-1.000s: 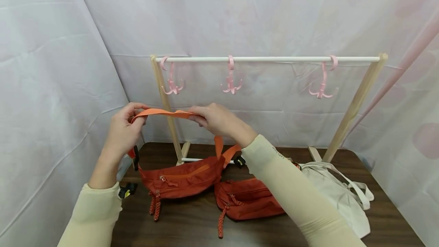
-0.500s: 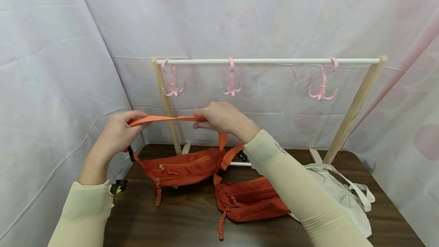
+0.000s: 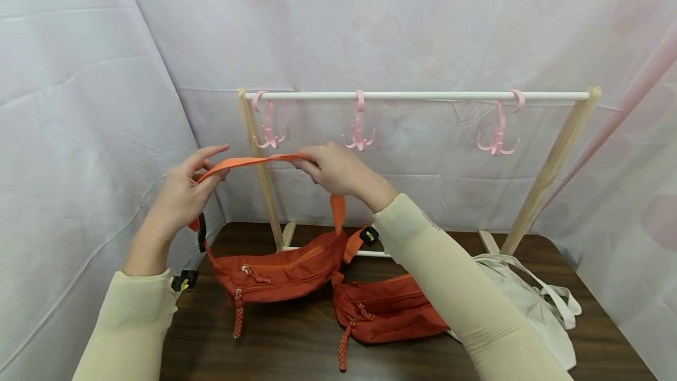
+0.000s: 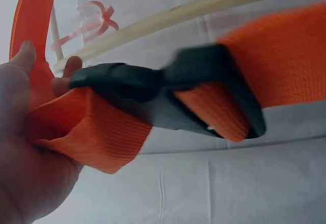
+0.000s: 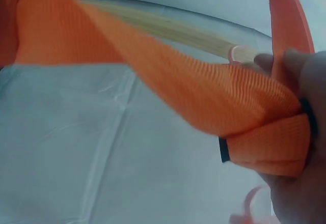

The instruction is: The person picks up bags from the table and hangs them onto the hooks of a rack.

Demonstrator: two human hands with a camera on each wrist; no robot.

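Note:
Both hands hold up a rust-red waist bag (image 3: 285, 272) by its orange strap (image 3: 248, 161). My left hand (image 3: 182, 190) pinches the strap between thumb and fingers, its index finger stretched out away from the webbing. Beside that hand, the left wrist view has a black buckle (image 4: 122, 81) with a loop of strap. At the other end my right hand (image 3: 341, 175) grips the strap, which runs twisted in the right wrist view, past a black strap keeper (image 5: 224, 149). The bag hangs below, zip side towards me, its cord pulls dangling.
A second red waist bag (image 3: 388, 310) lies on the dark wooden table (image 3: 254, 357), partly behind my right sleeve. Right of it lies a cream tote bag (image 3: 534, 310). Behind stands a rack with a white rail (image 3: 433, 96) and pink hooks (image 3: 358, 134), (image 3: 497, 140).
The hands dip with the strap, then rise above where they were a second ago, the bag going with them. My left index finger has lifted off the strap.

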